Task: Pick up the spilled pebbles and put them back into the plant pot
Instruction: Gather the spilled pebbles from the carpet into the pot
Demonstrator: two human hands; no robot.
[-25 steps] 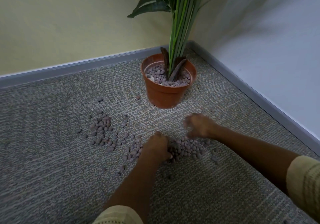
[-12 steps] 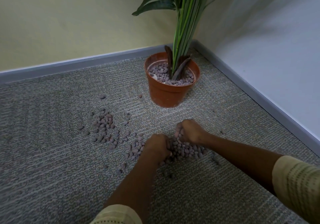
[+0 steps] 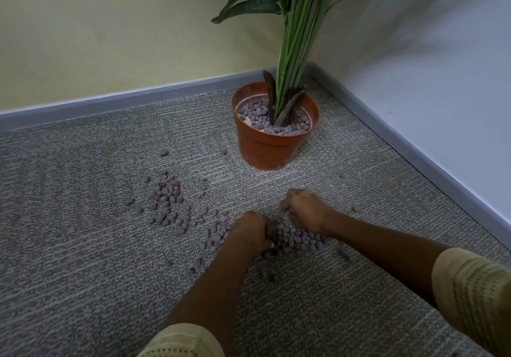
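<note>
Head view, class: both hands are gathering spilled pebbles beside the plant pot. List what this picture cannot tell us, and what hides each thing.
- How many pebbles each grip holds: the left hand and right hand curl over the pile, hiding palms and fingertips.
- The plant's top: cut off by the upper edge.
- What lies under the pebbles in the plant pot: its wall hides it.
- The person above the sleeves: cut off by the lower and right edges.

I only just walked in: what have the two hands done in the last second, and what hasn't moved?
The right hand drew in toward the left hand and curled its fingers round pebbles from the nearest heap. The left hand stayed on that heap, its fingers closing into it. The plant pot and the scattered patch farther left are unchanged.
</note>
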